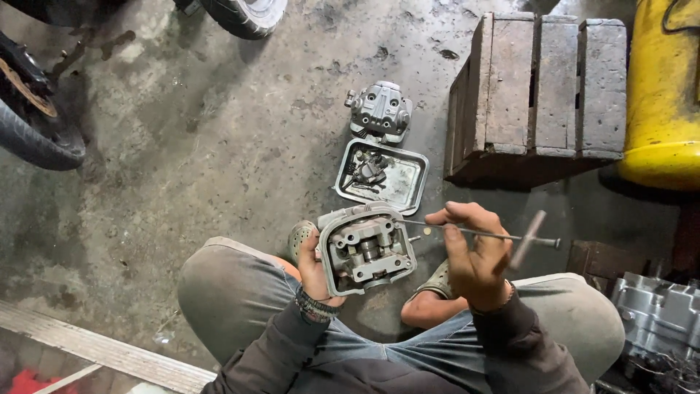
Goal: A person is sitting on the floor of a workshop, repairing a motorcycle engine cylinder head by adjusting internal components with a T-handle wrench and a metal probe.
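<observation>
Item: cylinder head [367, 250], grey cast metal, gripped from beneath at its left edge by the left hand [315, 271] and held over the lap, valve gear facing up. Right hand [475, 257], at 3 o'clock of the head, was closed on a T-handle wrench [503, 236], its thin shaft running level with the tip at the head's upper right corner. On the concrete floor [219, 131] at 12 o'clock lay a shallow metal tray [397, 188] of small parts; beyond it, a head cover [380, 109]. Wooden crate [539, 91] at 1 o'clock; yellow tank [662, 95] behind it; motorcycle tyre [33, 138] at 10 o'clock.
</observation>
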